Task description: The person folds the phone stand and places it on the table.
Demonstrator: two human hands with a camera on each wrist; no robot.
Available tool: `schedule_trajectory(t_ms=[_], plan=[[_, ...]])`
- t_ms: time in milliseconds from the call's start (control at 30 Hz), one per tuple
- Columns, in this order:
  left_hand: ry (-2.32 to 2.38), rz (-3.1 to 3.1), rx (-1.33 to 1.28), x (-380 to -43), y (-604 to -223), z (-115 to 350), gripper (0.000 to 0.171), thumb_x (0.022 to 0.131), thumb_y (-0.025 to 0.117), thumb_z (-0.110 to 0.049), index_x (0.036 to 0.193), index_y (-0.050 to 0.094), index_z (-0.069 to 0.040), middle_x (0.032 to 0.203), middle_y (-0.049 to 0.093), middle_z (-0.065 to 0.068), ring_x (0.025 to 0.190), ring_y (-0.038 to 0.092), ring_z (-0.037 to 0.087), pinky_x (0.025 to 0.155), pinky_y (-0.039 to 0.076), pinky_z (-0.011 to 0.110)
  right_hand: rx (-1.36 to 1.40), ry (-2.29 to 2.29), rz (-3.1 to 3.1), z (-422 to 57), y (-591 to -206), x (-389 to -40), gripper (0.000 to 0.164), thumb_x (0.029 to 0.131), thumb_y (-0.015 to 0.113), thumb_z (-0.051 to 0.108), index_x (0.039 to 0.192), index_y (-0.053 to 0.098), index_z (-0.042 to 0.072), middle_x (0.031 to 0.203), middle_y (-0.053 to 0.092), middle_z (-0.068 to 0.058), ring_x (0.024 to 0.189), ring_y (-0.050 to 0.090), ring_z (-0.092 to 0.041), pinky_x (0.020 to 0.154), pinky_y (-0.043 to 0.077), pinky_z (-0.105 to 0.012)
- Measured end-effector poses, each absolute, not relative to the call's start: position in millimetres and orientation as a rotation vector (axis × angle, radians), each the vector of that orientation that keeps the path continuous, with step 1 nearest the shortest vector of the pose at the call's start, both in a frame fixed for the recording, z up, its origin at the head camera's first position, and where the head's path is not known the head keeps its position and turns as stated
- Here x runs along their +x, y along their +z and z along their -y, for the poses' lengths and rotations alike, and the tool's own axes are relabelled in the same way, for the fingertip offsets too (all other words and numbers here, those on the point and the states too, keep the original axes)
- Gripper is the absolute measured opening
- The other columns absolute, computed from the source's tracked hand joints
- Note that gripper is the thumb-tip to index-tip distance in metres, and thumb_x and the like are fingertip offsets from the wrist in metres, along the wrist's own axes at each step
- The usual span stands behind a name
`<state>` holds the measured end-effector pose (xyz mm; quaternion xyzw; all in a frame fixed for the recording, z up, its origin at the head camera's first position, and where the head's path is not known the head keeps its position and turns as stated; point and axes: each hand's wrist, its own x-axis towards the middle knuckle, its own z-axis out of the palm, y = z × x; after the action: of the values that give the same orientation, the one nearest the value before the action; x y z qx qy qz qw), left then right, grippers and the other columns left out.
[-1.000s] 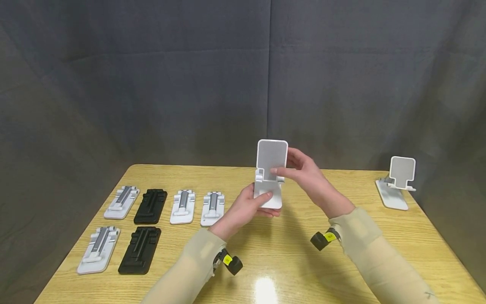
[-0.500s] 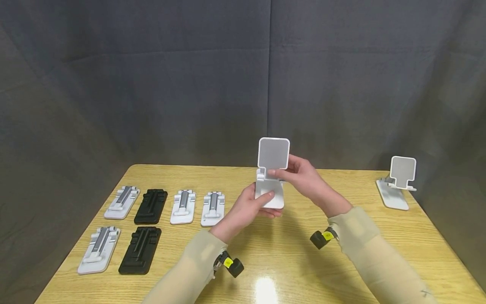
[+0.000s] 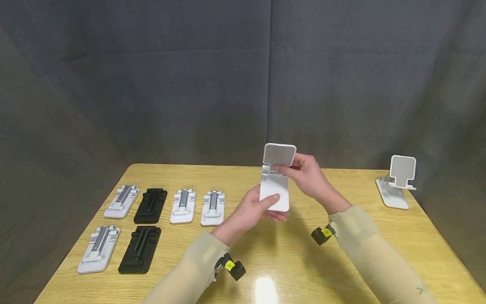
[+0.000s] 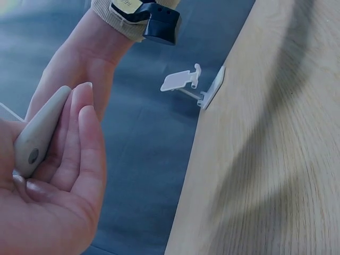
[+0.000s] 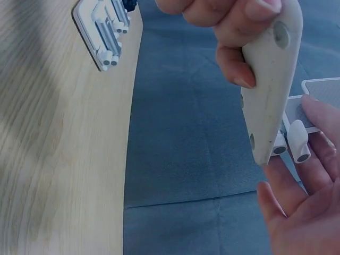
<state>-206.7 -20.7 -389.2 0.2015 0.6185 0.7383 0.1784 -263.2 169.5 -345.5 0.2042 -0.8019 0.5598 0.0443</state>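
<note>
A white folding phone stand (image 3: 274, 185) is held above the middle of the table, its grey-padded upper plate (image 3: 279, 155) tilted away from the base. My left hand (image 3: 252, 210) grips the lower end of the base, thumb on the front and fingers behind it. With thumb and fingers, my right hand (image 3: 309, 177) pinches the upper plate near the hinge. The right wrist view shows the underside of the base (image 5: 271, 85) with round feet, and the right hand (image 5: 311, 186) by the hinge. Only the edge of the base (image 4: 40, 135) shows in the left wrist view.
On the left of the wooden table (image 3: 303, 270) lie several folded stands, some white (image 3: 183, 207), two black (image 3: 140, 249). An unfolded white stand (image 3: 395, 185) stands near the right edge. A dark curtain (image 3: 190, 105) hangs behind the table.
The upper plate has tipped further over, so its face looks shorter. Both hands and the stand have shifted slightly to the right. The stands on the table have not moved.
</note>
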Motion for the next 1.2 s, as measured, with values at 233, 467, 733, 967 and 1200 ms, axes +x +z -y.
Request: schedule_trajectory(t_ms=[233,467,733,967,1200], plan=[[2.092,-1.743,0.566,-208.6,-388.9,20.3,0.035,0.108,0.052,-0.014,0.137,0.047,0.004,0.099,0.072,0.025,0.080,0.074,0.022,0.076,0.061,0.037,0.566,1.727,2.472,-167.9,-343.8,-261.1,0.036,0.093,0.078,0.014,0.124,0.069,0.000,0.115,0.073,-0.012,0.103,0.070,-0.024,0.092,0.055,-0.036],[2.101,-1.756,0.543,-209.5,-389.7,22.0,0.032,0.108,0.052,-0.014,0.135,0.050,0.002,0.098,0.072,0.020,0.084,0.074,0.025,0.082,0.060,0.043,0.362,1.763,2.511,-169.5,-330.0,-259.4,0.051,0.097,0.069,0.046,0.124,0.065,0.003,0.120,0.068,-0.011,0.115,0.061,-0.028,0.107,0.042,-0.051],[2.074,-1.780,0.546,-211.0,-395.0,21.2,0.032,0.107,0.053,-0.014,0.134,0.050,0.004,0.099,0.072,0.023,0.085,0.074,0.028,0.081,0.060,0.043,0.392,1.900,2.428,-169.0,-314.6,-259.5,0.067,0.103,0.047,0.059,0.130,0.062,-0.001,0.122,0.065,-0.015,0.113,0.063,-0.028,0.107,0.045,-0.043],[2.077,-1.783,0.525,-209.1,-394.1,20.6,0.032,0.107,0.053,-0.014,0.134,0.049,0.004,0.098,0.072,0.024,0.083,0.074,0.026,0.078,0.061,0.041,0.352,1.974,2.445,-168.1,-316.2,-258.9,0.067,0.103,0.047,0.058,0.130,0.061,-0.002,0.124,0.062,-0.015,0.116,0.061,-0.028,0.110,0.041,-0.042],[2.087,-1.788,0.533,-209.2,-393.8,21.8,0.032,0.107,0.053,-0.012,0.134,0.049,0.004,0.098,0.072,0.023,0.084,0.074,0.030,0.077,0.061,0.041,0.315,2.031,2.446,-166.4,-318.7,-255.2,0.068,0.102,0.044,0.057,0.128,0.059,-0.003,0.126,0.062,-0.016,0.123,0.058,-0.030,0.113,0.038,-0.042]])
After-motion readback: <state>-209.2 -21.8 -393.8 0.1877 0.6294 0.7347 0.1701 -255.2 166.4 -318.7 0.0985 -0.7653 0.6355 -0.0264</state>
